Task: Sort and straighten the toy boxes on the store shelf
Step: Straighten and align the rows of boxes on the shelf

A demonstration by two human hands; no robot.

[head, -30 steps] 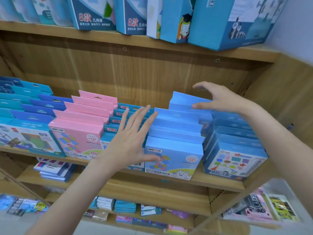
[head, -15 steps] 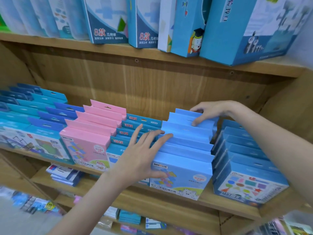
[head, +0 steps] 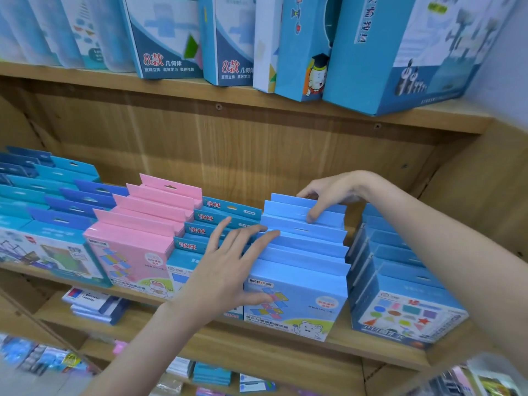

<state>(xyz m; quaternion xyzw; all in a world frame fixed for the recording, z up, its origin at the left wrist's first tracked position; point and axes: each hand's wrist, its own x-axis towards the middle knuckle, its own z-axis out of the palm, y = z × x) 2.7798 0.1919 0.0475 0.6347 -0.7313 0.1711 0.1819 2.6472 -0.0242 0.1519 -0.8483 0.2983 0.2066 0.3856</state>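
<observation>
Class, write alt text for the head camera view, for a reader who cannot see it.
A person's left hand rests with straight fingers on a row of light blue toy boxes on a wooden shelf, while the right hand curls over the boxes at the back. Pink boxes stand to the left; taller blue boxes fill the shelf above.

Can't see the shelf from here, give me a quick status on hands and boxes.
Left hand flat on the light blue box row. Right hand fingering its rear boxes. Pink box row beside, untouched. Nothing blocking.

Upright light-blue toy boxes [head: 300, 247], mid-shelf row
</observation>
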